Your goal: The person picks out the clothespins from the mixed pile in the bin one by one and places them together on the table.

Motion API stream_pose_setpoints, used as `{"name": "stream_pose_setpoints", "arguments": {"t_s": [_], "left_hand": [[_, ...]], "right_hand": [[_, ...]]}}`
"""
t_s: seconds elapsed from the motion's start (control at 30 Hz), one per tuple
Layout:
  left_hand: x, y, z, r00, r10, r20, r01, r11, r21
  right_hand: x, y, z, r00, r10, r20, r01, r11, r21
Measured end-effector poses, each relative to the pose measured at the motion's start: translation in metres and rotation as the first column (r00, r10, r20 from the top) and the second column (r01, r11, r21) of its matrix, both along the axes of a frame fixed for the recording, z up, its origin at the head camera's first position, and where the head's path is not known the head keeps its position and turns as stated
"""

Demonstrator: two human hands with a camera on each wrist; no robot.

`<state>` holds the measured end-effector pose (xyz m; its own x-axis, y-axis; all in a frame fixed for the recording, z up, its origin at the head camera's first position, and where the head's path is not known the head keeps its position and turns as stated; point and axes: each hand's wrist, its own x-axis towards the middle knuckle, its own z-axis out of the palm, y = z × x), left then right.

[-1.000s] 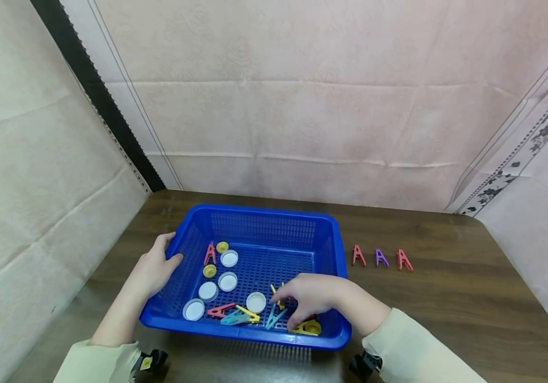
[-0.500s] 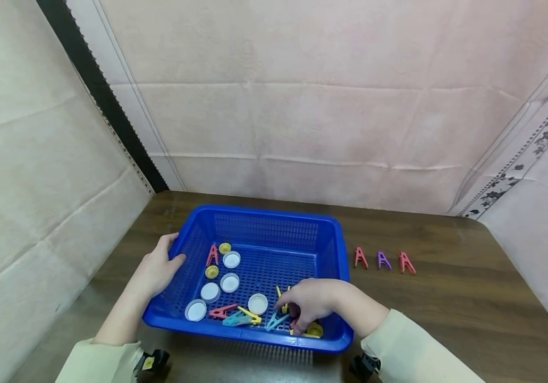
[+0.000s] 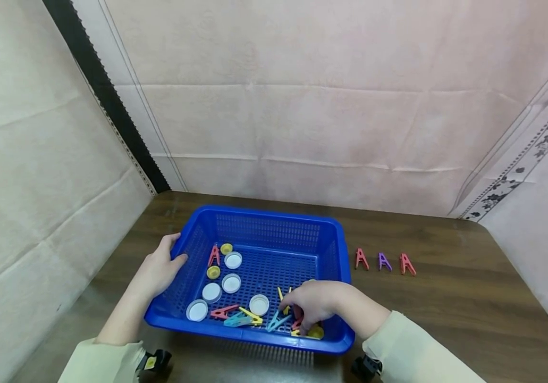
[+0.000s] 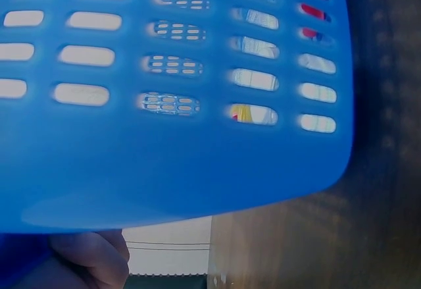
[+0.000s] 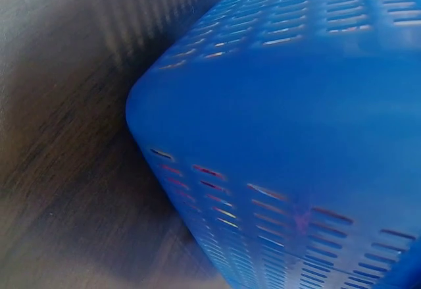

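Note:
A blue basket holds white caps, yellow caps and coloured clips. My left hand grips its left rim, thumb on the inner side; in the left wrist view part of that hand shows at the rim of the basket. My right hand reaches into the near right corner, fingers bent down beside a red clip, a yellow clip and a light-blue clip. Its fingertips are partly hidden. Only the basket's outside shows in the right wrist view.
Two red clips and a purple clip lie in a row on the wooden table, right of the basket. Pale cloth hangs behind the table and at both sides.
My right hand has shifted slightly right within the basket's near right corner, and more of the red clip shows beside its fingers. My left hand stays on the rim.

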<state>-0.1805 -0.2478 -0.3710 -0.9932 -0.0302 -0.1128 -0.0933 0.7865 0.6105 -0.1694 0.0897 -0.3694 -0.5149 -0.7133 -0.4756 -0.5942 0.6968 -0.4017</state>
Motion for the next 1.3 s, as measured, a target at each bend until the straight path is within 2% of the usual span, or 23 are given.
{"name": "stream_pose_setpoints", "arguments": {"t_s": [0.33,0.67,1.07,1.3], "left_hand": [[0.0006,0.0001,0.0015,1.000,0.001,0.001,-0.001,1.000,0.009],[0.0009,0.0012,0.0029,1.000,-0.003,0.000,0.003,1.000,0.006],[0.0005,-0.0002,-0.0007,1.000,0.000,0.000,0.000,1.000,0.002],[0.0012,0.0005,0.0006,1.000,0.005,0.001,-0.005,1.000,0.005]], "right_hand": [[-0.0006,-0.0013,0.0007,1.000,0.002,0.004,-0.002,1.000,0.017],[-0.0007,-0.0011,-0.0017,0.998,0.039,-0.043,-0.037,0.999,0.028],[-0.0012,0.0018,-0.0017,0.999,0.036,-0.006,-0.036,0.998,-0.060],[-0.0032,0.0027,-0.0010,0.997,0.072,-0.025,-0.074,0.991,-0.110]]}}
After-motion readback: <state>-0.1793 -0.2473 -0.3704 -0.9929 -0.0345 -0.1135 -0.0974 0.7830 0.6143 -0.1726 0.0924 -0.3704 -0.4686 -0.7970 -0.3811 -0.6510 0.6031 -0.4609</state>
